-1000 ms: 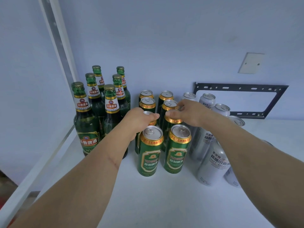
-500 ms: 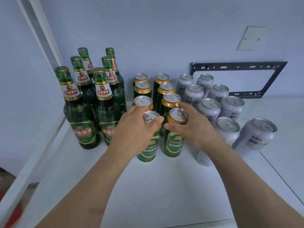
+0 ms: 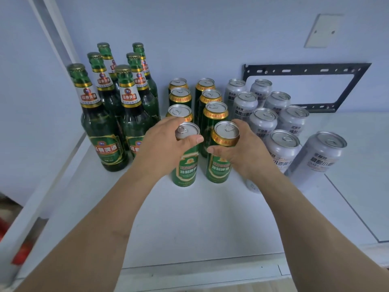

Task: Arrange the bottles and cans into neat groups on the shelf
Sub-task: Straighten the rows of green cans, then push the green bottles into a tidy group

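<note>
Head view: your left hand (image 3: 166,144) grips the front-left green can (image 3: 186,153); your right hand (image 3: 237,149) grips the front-right green can (image 3: 222,152), both standing on the shelf (image 3: 200,224). Push unevenly and either may tip into the bottles (image 3: 117,114) or the grey cans (image 3: 280,144).

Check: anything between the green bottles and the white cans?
Yes: head view shows two columns of green cans between the green bottles and white cans.

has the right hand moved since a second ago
Yes. The right hand has come back toward the person, from the third green can in its row to the front green can.
</note>
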